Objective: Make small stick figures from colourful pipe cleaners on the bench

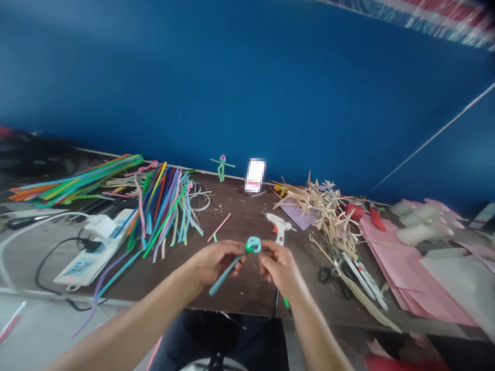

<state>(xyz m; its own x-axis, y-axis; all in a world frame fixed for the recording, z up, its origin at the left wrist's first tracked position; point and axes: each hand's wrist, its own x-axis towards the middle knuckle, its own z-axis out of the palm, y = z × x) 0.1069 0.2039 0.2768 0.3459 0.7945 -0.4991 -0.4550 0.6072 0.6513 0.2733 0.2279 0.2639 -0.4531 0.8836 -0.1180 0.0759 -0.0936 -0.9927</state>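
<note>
Between my two hands, above the front of the dark table, is a light-blue pipe cleaner (254, 244) bent into a small loop, with green wound at its base. My left hand (218, 262) pinches it near the green part, and a straight blue tail slants down to the left below the fingers. The fingers of my right hand (279, 262) are closed at the loop's right side. A bit of green shows below my right wrist. Beyond my hands lies a white glue gun (279, 225), and a short pink pipe cleaner (219, 227) is to its left.
Bundles of coloured pipe cleaners (162, 206) and a white power strip (83, 263) with cables lie left. A small green figure (221, 169) stands near the blue wall, beside a blurred-out bright panel (255, 175). Dried straw flowers (317, 203), scissors (328, 274) and pink sheets (402, 268) are right.
</note>
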